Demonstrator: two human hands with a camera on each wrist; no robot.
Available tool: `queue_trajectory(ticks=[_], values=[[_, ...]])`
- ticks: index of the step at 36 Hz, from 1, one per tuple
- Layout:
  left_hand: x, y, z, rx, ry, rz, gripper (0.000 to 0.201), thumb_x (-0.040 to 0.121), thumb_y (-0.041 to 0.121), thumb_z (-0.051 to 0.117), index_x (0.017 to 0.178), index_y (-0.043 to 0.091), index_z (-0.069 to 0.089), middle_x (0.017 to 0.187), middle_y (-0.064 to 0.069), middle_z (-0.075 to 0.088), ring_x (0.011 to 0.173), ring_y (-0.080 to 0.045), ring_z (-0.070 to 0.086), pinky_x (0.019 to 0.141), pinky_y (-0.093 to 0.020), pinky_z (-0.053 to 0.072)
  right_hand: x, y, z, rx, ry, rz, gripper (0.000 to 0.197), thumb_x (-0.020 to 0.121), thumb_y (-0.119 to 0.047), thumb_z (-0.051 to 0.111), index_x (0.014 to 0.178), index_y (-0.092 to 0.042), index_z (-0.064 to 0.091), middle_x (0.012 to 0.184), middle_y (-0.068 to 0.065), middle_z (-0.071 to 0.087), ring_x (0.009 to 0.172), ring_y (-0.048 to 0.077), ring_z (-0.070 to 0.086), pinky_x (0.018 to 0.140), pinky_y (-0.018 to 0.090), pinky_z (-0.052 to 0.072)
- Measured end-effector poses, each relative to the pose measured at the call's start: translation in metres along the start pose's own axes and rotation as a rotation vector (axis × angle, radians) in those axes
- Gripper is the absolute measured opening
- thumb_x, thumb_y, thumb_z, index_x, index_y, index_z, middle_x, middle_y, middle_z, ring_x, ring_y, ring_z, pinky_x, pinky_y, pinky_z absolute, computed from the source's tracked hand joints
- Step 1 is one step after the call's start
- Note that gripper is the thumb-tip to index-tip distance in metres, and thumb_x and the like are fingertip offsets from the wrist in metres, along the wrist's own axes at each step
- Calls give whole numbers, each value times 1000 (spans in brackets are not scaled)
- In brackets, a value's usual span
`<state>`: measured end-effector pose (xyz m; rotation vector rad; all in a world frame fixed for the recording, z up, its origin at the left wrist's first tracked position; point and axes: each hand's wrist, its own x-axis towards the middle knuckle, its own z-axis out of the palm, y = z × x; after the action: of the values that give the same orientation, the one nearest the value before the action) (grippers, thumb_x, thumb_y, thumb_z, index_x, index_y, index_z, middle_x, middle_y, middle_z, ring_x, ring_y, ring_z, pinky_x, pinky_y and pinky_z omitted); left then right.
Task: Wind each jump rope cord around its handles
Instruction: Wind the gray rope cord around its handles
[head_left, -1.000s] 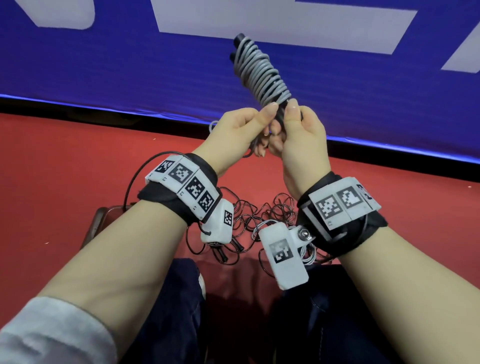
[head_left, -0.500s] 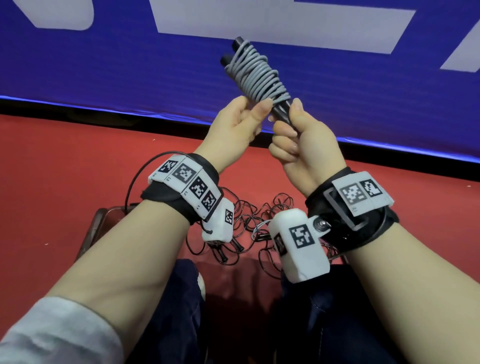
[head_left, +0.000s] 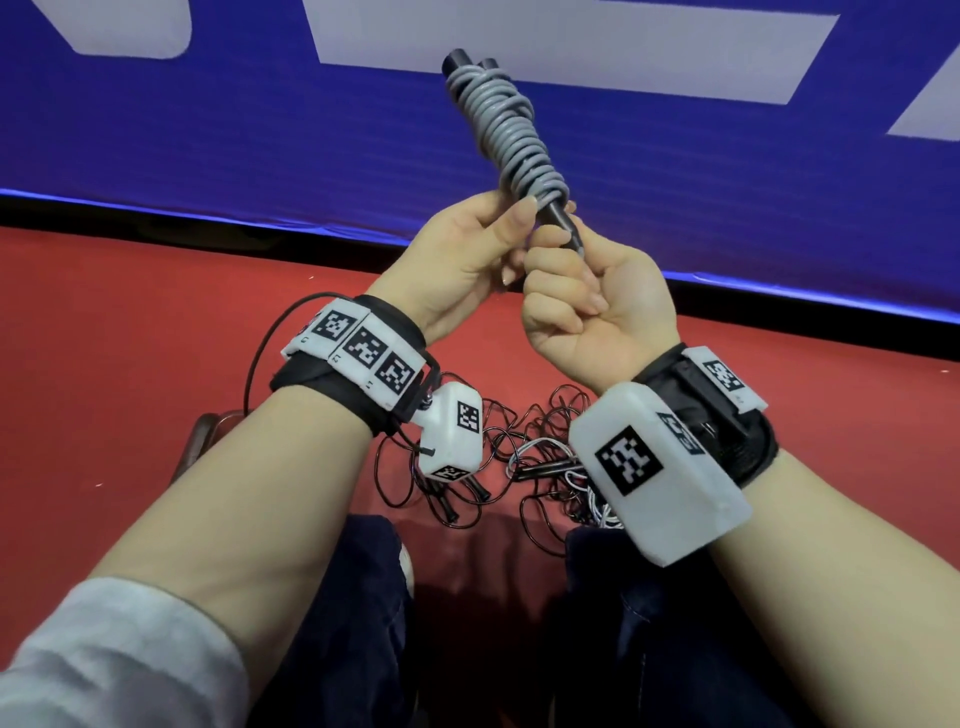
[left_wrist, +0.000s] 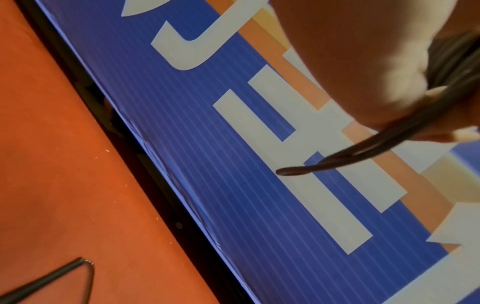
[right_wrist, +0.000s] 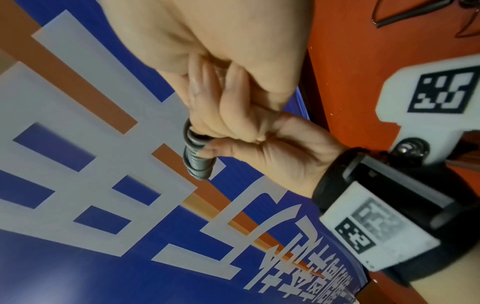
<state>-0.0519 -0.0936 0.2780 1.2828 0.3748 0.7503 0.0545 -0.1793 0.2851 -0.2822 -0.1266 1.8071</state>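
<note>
Grey jump rope cord (head_left: 511, 136) is coiled up the paired black handles (head_left: 558, 213), held raised and tilted in front of the blue banner (head_left: 260, 130). Our right hand (head_left: 587, 306) is clenched round the handles' lower end; our left hand (head_left: 467, 254) pinches the lowest turns — thumb on the coil. We should tuck the last turn snugly while the right hand steadies — unwound black ropes (head_left: 524, 467) wait on the red floor (head_left: 130, 338).

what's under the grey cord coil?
Two dark handles side by side: their tips poke out above the grey cord coil and a bare stretch shows below it, held by the right hand. The coil covers their middle.
</note>
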Motion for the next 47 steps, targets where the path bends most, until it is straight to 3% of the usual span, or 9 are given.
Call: queue_trajectory(ticks=[3, 12, 21, 27, 31, 34, 39, 43, 47], values=[[-1, 1, -2, -43, -50, 5, 48, 74, 42, 66, 110, 11, 62, 121, -5, 66, 80, -20, 42, 56, -14, 40, 0, 0, -1, 15, -54, 37, 49, 102, -30, 32, 67, -3, 54, 41, 0, 36, 35, 6, 18, 37, 21, 17], [-2, 5, -5, -103, -72, -13, 55, 72, 35, 69, 113, 5, 46, 106, -6, 71, 54, -2, 45, 47, -14, 38, -2, 4, -2, -76, -35, 23, 41, 97, -28, 35, 59, -14, 43, 36, 2, 34, 28, 13, 20, 36, 25, 19], [-3, 4, -15, 90, 165, -54, 18, 86, 22, 65, 94, 8, 59, 87, -17, 62, 54, -7, 50, 44, -18, 33, 6, -11, -4, -931, 301, 209, 49, 96, -46, 33, 62, -14, 45, 44, 1, 33, 31, 12, 23, 43, 22, 7], [-2, 1, -20, 255, 153, -226, 25, 69, 34, 80, 75, 12, 69, 60, -3, 58, 50, -11, 43, 47, -27, 22, 14, -14, -25, -1617, 757, -528, 21, 86, -8, 55, 104, -17, 49, 85, 3, 57, 67, 18, 56, 56, 25, 43], [-2, 1, -21, 330, 87, -341, 19, 74, 23, 76, 67, 9, 65, 48, 2, 51, 41, -6, 40, 38, -16, 28, 13, -19, -34, -2167, 446, -869, 79, 70, 5, 53, 143, -24, 42, 143, 7, 39, 129, 25, 40, 101, 38, 34], [-4, 3, -19, 379, 29, -396, 23, 84, 15, 67, 62, 11, 64, 45, 5, 49, 38, -2, 37, 35, -13, 27, 17, -19, -38, -2434, 317, -846, 74, 74, -1, 59, 142, -28, 47, 157, 5, 28, 145, 31, 19, 110, 50, 18], [-6, 5, -19, 386, -26, -468, 41, 89, 14, 62, 48, 16, 68, 43, 8, 50, 35, -2, 32, 35, -12, 22, 19, -19, -39, -2525, 209, -731, 46, 84, -9, 60, 129, -15, 58, 147, 2, 46, 145, 25, 25, 117, 48, -2], [-6, 7, -20, 375, 12, -475, 22, 84, 19, 65, 63, 12, 63, 42, 6, 47, 32, -3, 29, 34, -13, 21, 20, -21, -37, -2533, 211, -667, 38, 83, -28, 66, 120, -20, 63, 113, -1, 64, 115, 24, 54, 113, 47, 20], [-4, 8, -26, 254, 22, -489, 33, 87, 27, 60, 54, 21, 61, 46, 1, 48, 26, -3, 21, 31, -16, 13, 17, -17, -33, -2390, 285, -598, 39, 79, -35, 66, 117, -24, 64, 86, -2, 51, 80, 23, 54, 77, 34, 41]])
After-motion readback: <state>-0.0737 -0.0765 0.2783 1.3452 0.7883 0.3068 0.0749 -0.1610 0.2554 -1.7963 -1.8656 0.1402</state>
